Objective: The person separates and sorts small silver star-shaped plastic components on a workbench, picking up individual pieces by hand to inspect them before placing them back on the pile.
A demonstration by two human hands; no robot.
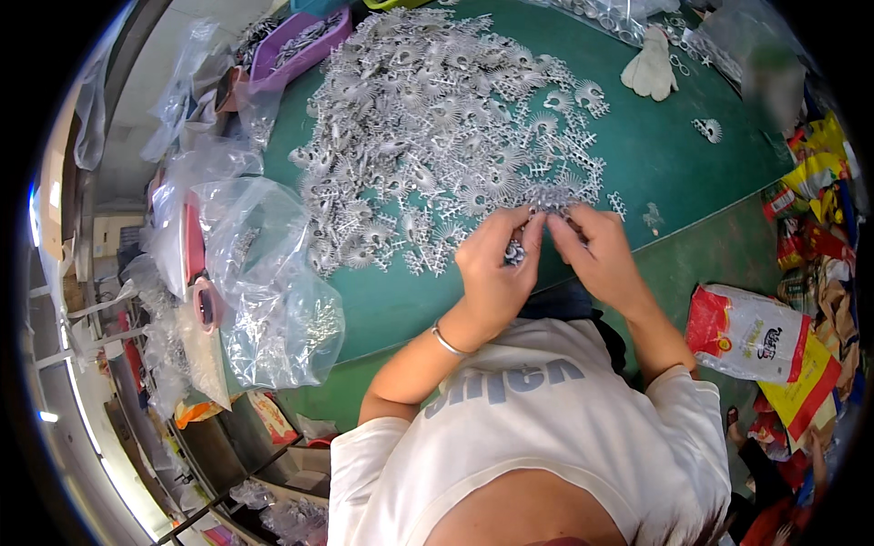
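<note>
A big heap of small silver metal castings (419, 118), some fan-shaped and some branched, covers much of the green tabletop (674, 155). At the heap's near edge both my hands come together, fingertips touching. My left hand (494, 264) is closed, with another silver piece (514, 253) showing in its curled fingers. My right hand (601, 255) is closed too, thumb and fingers pinching. Between the fingertips of both is a spiky silver metal casting (550, 197); its exact shape is partly hidden by the fingers.
Clear plastic bags (273, 282) with small parts lie on the left, by pink-handled scissors (206, 305). A purple basket (300, 45) of parts stands at the far left. A white glove (650, 68) and a single fan piece (707, 130) lie right. Printed sacks (746, 332) fill the right side.
</note>
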